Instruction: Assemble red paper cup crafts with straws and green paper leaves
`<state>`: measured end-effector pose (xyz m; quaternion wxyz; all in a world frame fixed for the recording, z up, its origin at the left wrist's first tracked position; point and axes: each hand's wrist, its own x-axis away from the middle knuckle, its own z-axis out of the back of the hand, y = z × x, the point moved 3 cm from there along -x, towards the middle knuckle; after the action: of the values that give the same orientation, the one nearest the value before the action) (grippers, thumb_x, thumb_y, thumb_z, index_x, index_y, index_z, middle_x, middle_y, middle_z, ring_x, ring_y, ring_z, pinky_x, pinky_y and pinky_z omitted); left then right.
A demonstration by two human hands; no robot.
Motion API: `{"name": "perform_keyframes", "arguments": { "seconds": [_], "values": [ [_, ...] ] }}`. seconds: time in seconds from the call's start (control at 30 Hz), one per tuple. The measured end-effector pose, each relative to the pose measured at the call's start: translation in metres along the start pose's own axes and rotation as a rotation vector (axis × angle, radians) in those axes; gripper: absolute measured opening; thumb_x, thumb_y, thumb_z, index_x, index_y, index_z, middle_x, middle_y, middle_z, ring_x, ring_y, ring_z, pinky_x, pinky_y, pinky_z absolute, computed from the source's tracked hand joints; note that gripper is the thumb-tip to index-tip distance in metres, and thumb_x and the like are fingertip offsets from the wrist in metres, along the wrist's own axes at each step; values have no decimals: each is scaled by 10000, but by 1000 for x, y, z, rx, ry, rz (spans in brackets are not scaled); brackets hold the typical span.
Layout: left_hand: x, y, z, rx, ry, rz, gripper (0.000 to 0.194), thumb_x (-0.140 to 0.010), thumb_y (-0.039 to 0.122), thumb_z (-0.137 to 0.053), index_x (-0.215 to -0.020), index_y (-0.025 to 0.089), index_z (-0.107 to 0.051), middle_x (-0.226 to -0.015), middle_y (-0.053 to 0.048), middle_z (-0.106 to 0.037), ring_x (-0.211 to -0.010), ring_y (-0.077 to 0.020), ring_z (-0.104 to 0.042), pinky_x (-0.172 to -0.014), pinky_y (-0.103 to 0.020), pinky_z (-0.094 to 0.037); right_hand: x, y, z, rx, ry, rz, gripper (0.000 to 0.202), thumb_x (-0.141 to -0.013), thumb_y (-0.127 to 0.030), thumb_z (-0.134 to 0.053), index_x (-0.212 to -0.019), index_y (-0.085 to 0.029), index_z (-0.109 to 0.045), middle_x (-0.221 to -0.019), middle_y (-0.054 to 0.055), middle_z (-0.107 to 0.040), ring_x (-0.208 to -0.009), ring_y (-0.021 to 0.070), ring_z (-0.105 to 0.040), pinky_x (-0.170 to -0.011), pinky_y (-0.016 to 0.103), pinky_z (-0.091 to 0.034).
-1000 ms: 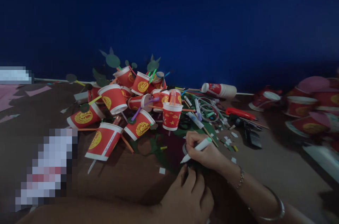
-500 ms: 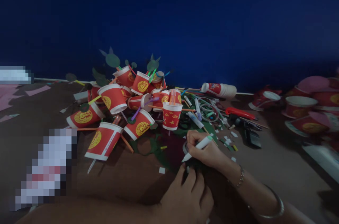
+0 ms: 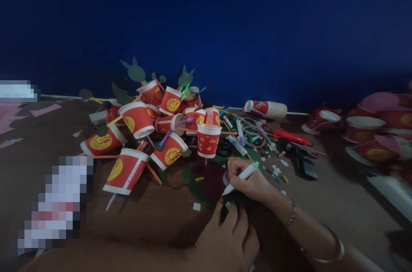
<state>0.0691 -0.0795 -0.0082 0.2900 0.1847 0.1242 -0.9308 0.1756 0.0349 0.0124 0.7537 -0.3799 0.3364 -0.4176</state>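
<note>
My right hand (image 3: 246, 177) grips a white marker (image 3: 246, 174) with a pale green end. Its tip slants down to the left, close above the index fingertip of my left hand. My left hand (image 3: 230, 233) lies palm down, fingers bent and a little apart, on dark green paper (image 3: 206, 199). A small white paper piece (image 3: 228, 206) shows between its fingers. Partly behind my right hand is a pale ring (image 3: 226, 178), perhaps a tape roll. Just beyond, a red paper cup (image 3: 209, 143) has orange straws in its top.
Red cups with straws (image 3: 138, 119) are heaped left of centre. Right of them lie markers (image 3: 236, 145), clear tubing (image 3: 257, 130), a red-handled tool (image 3: 291, 137) and a black tool (image 3: 305, 164). Stacked cups (image 3: 267, 109) lie by the blue wall. Paper scraps (image 3: 276, 170) are scattered.
The marker in my right hand has shifted very slightly, its tip a few pixels up and to the right. My left hand stays in place on the paper.
</note>
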Motion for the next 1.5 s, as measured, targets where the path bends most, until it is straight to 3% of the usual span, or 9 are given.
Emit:
{"name": "perform_keyframes", "arguments": {
  "seconds": [0.27, 0.43, 1.1, 1.2, 1.33, 1.4, 1.5],
  "values": [
    [0, 0, -1, 7, -46, -13, 340, -940, 369, -380, -1149, 160, -547, -1171, -131, -602, -1051, -283, -523, -904, -472, -375, -1, 2, 2, -11, 0, -43, 234, -675, -181, -498, -513, -217, -332, -543, -38, -383, -520, 108, -346, -489, 258, -273],
    [1, 1, -2, -5, 1, 1, 327, -934, 362, -395, -1133, 157, -554, -1150, -129, -611, -1042, -288, -527, -902, -478, -366, 0, 4, 3, -36, 2, -78, 226, -662, -182, -501, -515, -216, -333, -543, -39, -384, -518, 107, -335, -484, 261, -264],
    [0, 0, 1, 1, 8, -2, 307, -949, 320, -366, -1116, 156, -563, -1140, -119, -631, -1062, -285, -547, -909, -469, -391, -5, 9, 7, -100, 63, -126, 201, -629, -193, -514, -495, -215, -365, -512, -38, -405, -495, 105, -343, -466, 254, -266],
    [-1, 0, 2, -4, 6, -1, 319, -951, 333, -356, -1120, 157, -562, -1144, -119, -629, -1065, -284, -543, -902, -464, -398, -6, 10, 10, -116, 132, -91, 227, -661, -208, -540, -497, -213, -384, -515, -33, -416, -498, 110, -365, -467, 255, -287],
    [0, 1, -2, -16, -6, -5, 314, -943, 334, -376, -1129, 160, -559, -1170, -130, -613, -1063, -286, -537, -905, -475, -389, -1, 4, 16, -167, 326, -48, 238, -809, -302, -522, -596, -209, -469, -541, -28, -452, -497, 118, -407, -465, 255, -324],
    [1, 2, -4, -25, 2, -8, 310, -937, 339, -391, -1133, 166, -557, -1166, -131, -615, -1053, -289, -540, -902, -485, -386, 2, -2, 14, -141, 300, -11, 240, -848, -330, -502, -644, -205, -517, -556, -23, -482, -490, 118, -432, -466, 256, -339],
    [1, 2, -4, -27, 10, 3, 304, -928, 342, -411, -1127, 168, -561, -1142, -125, -626, -1040, -288, -547, -905, -491, -385, 4, -11, 6, -5, 151, 23, 212, -812, -306, -563, -633, -193, -553, -618, 1, -538, -551, 129, -491, -517, 264, -373]
  ]
}}
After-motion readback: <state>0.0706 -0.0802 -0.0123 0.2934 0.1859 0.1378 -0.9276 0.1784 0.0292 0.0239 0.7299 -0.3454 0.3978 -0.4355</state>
